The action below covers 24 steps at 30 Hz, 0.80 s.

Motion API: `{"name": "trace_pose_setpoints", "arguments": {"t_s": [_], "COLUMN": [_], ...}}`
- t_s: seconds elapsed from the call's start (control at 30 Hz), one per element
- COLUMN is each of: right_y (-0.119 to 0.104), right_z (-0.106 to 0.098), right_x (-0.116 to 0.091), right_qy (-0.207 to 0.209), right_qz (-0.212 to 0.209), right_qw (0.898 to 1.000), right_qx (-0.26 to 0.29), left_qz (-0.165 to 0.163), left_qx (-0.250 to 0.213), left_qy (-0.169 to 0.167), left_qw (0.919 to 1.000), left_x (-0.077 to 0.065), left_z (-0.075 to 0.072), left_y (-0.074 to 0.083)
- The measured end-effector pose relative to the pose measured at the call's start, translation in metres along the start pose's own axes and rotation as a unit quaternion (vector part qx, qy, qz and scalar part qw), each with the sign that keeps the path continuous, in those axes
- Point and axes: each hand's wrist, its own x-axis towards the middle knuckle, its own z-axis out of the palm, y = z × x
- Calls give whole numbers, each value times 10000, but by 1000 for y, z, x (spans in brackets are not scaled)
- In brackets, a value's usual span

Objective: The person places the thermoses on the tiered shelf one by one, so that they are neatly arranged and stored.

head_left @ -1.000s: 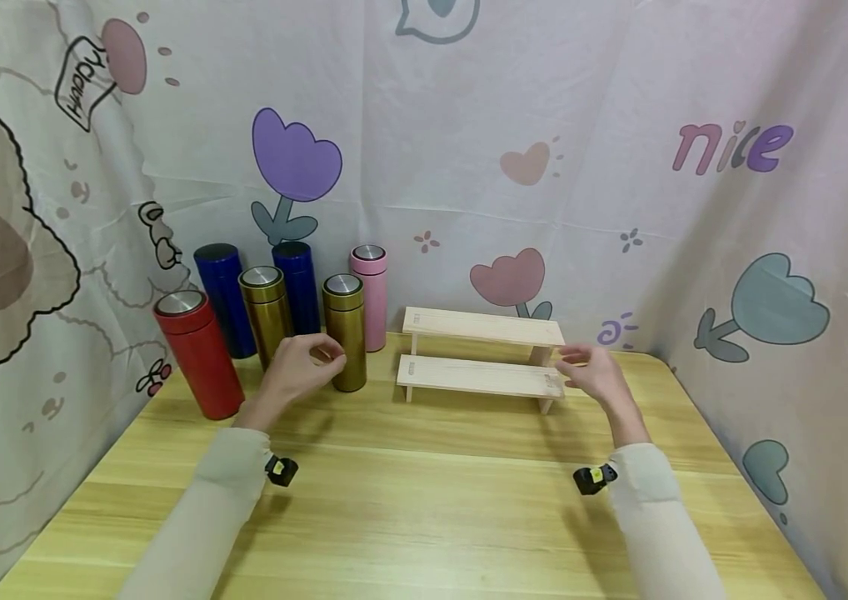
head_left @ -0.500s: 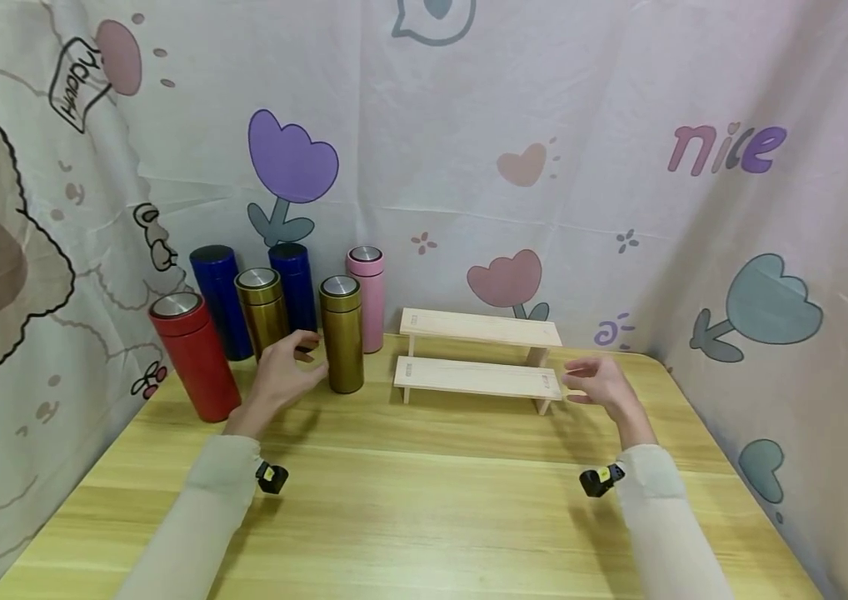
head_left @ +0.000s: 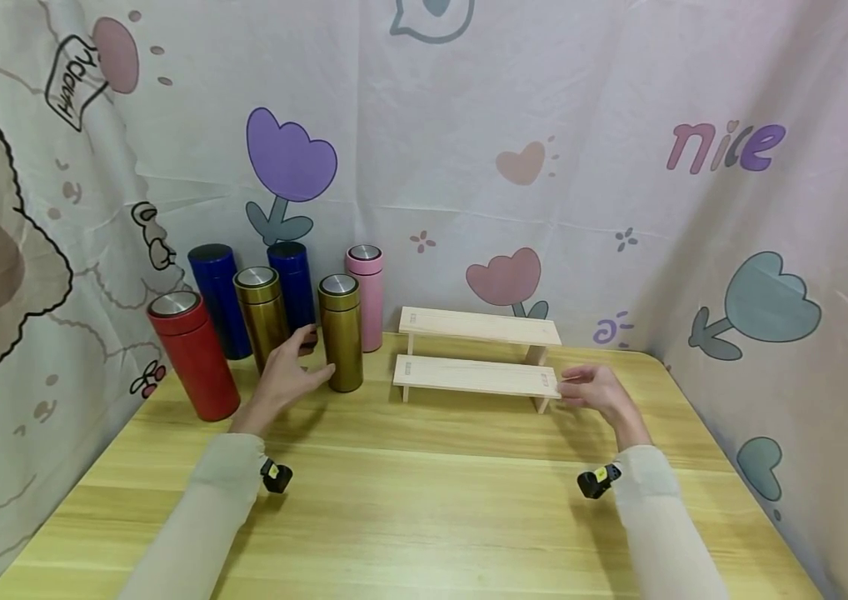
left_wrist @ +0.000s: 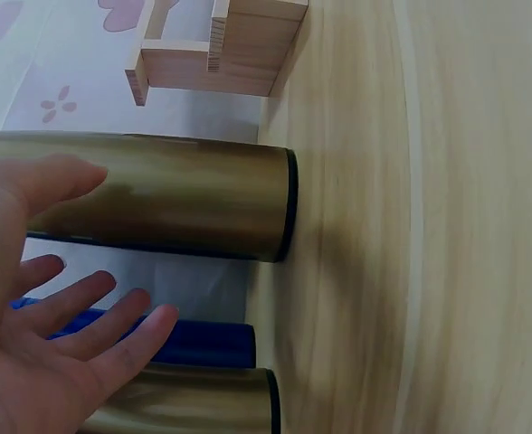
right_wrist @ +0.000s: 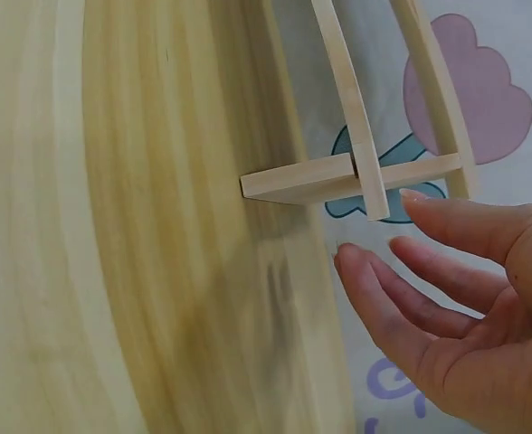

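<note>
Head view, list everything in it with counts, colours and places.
red flask: one, red, far left
gold flasks: two, gold, right of red
blue flasks: two, dark blue, behind gold
pink flask: one, pink, back row
stand: one, pale wood, right of flasks
table: one, yellowish, beneath
printed cloth: count unclear, whitish, behind table
sleeves: two, cream, image bottom
wrist cameras: two, black, at sleeve ends
left hand: one, bare, by gold flasks
right hand: one, bare, by stand

The left fingers (head_left: 296, 341) are beside a gold flask (head_left: 343, 333), the right fingers (head_left: 581, 374) beside a wooden stand (head_left: 472, 377).
</note>
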Motion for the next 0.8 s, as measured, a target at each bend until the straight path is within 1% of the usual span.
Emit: {"name": "trace_pose_setpoints", "arguments": {"t_s": [0.13, 0.27, 0.37, 0.47, 0.67, 0.8], "right_y": [3, 5, 5, 7, 10, 12], "right_z": [1, 2, 3, 5, 7, 7], "right_x": [3, 5, 6, 8, 10, 11], "right_qy": [-72, -139, -134, -90, -5, -53], "right_qz": [61, 89, 121, 154, 316, 342], "right_qw": [9995, 9986, 9982, 9979, 9963, 9951], "right_qx": [290, 500, 577, 622, 794, 930], "left_qz": [-112, -270, -334, -363, -458, -533], "left_qx": [-75, -93, -88, -148, -348, -464], "left_qy": [-83, -283, -415, -447, -567, -677], "left_qw": [9999, 9992, 9985, 9982, 9967, 9952], "left_x": [1, 2, 4, 6, 8, 11], "left_z": [1, 3, 5, 7, 10, 13], "left_y": [-1, -3, -5, -7, -12, -16]}}
